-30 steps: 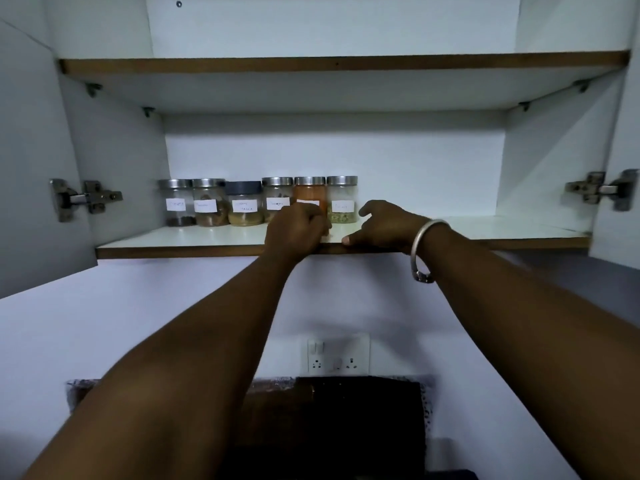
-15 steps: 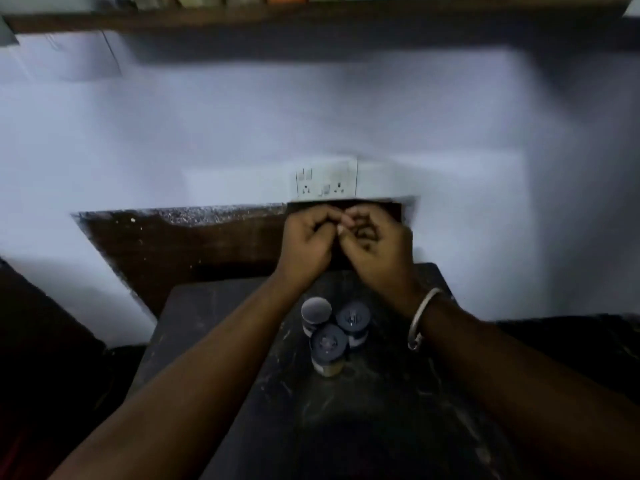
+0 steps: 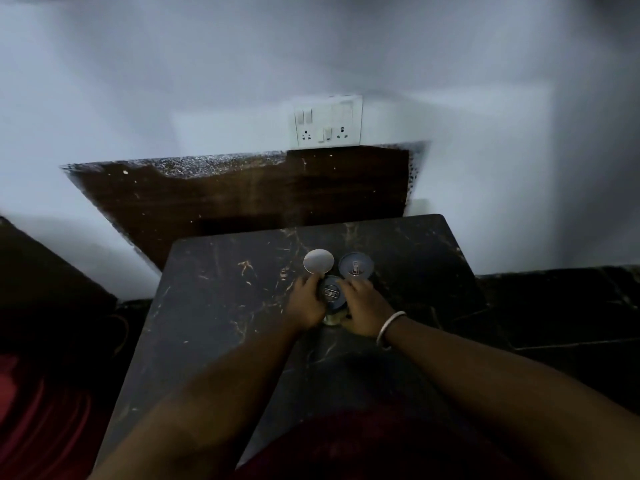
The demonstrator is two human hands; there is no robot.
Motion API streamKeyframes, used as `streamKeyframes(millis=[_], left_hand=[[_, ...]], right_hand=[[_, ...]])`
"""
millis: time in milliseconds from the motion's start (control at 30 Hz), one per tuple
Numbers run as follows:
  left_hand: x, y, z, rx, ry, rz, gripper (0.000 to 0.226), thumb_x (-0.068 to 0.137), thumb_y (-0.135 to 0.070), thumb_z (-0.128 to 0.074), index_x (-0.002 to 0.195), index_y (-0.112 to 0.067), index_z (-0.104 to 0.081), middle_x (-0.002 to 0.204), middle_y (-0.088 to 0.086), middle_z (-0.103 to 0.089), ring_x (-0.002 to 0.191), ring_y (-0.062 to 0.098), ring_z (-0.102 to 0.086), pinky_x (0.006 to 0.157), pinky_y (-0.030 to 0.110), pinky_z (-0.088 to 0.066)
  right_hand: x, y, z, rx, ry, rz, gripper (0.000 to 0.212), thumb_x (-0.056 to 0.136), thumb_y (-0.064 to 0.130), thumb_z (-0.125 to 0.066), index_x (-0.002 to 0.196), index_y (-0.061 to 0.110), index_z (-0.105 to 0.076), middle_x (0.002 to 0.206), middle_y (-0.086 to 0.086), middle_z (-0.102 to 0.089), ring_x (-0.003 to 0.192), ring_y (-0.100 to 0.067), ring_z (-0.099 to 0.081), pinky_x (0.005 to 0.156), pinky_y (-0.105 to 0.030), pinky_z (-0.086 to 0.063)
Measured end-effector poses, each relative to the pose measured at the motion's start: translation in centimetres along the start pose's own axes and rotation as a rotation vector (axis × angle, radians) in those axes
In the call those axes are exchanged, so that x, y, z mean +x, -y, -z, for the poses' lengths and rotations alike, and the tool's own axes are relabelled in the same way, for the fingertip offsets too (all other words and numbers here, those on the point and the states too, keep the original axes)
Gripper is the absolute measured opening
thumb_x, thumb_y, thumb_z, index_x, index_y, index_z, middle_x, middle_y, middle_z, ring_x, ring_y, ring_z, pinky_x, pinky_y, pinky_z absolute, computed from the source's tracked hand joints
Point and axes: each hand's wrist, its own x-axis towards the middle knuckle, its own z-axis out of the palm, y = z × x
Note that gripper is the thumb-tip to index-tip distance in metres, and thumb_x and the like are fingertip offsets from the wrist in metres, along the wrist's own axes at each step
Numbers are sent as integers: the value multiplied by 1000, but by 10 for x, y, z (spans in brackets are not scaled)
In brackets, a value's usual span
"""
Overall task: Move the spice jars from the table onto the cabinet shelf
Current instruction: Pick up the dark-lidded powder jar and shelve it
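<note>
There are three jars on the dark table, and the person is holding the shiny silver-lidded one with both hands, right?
Not quite. The head view shows three jars on the dark table, but both hands, left and right, are around the nearest dark-lidded jar. The silver-lidded jar stands free behind it, beside another dark-lidded jar.

— What's behind the surface (image 3: pixel 221 306)?
— A pale wall (image 3: pixel 173 64), dimly lit, with a white switch-and-socket plate (image 3: pixel 328 122) on it. Below that, a dark wooden panel (image 3: pixel 242 199), speckled along its top edge.
— And the surface itself?
— Dark, marble-veined. A dark floor (image 3: pixel 571 306) shows at right.
</note>
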Motion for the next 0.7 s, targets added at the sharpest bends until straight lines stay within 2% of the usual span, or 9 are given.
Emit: streamKeyframes(millis=[100,200,300,400,467,533,600,667,700], left_hand=[[6,5,-7,-31,63,-6,66,91,-14,-70,152,-16,-44,154,16,-45,142,35,-45,122,48,-36],[2,8,-16,-75,45,-9,71,87,-13,-75,151,-17,-45,146,13,-52,135,32,-53,115,52,-44],[-10,24,-24,127,93,-42,101,75,-40,-80,161,-20,-31,145,14,-44,134,33,-47,115,45,-40],[-19,42,-38,311,131,-126,106,66,-62,-63,159,-19,-35,144,13,-44,135,34,-46,113,33,-36],[-19,46,-44,271,133,-145,105,68,-59,-72,156,-15,-37,144,13,-42,136,33,-46,113,30,-36],[-16,49,-42,259,130,-216,103,70,-55,-79,155,-14,-37,144,10,-41,139,30,-44,117,30,-33],[-19,42,-31,190,146,-265,97,67,-52,-82,150,-25,-40,143,5,-44,139,26,-46,117,36,-37],[-29,29,-16,-1,142,-302,68,69,-44,-82,131,-43,-56,131,-5,-62,125,19,-61,105,40,-51],[-33,23,-8,-105,95,-325,56,71,-34,-83,123,-44,-64,121,-8,-71,116,14,-69,96,39,-57]], right_hand=[[13,8,-16,12,97,-74,97,87,37,-78,160,7,-22,161,-22,-22,143,-43,-39,118,-48,-38],[13,9,-27,49,52,-114,102,82,33,-83,161,9,-21,153,-23,-27,136,-43,-46,116,-45,-40],[0,-2,-41,81,63,-149,107,86,33,-79,164,10,-10,161,-23,-18,141,-44,-43,119,-44,-37],[-15,-16,-61,85,117,-176,108,85,46,-76,166,20,-9,162,-20,-23,150,-40,-33,123,-43,-30],[-19,-21,-68,78,88,-199,107,76,49,-78,162,32,-16,155,-14,-35,147,-37,-38,122,-44,-31],[-21,-20,-67,50,60,-199,110,66,52,-75,159,37,-19,152,-11,-37,147,-36,-36,124,-46,-27],[-24,-17,-59,82,67,-179,111,59,60,-66,158,39,-22,150,-8,-38,146,-34,-38,123,-44,-28],[-25,-14,-46,325,67,-133,107,60,52,-79,155,34,-33,149,-2,-45,142,-27,-47,118,-43,-39],[-25,-13,-38,491,43,-110,100,62,43,-87,150,32,-40,147,2,-50,140,-21,-51,116,-42,-43]])
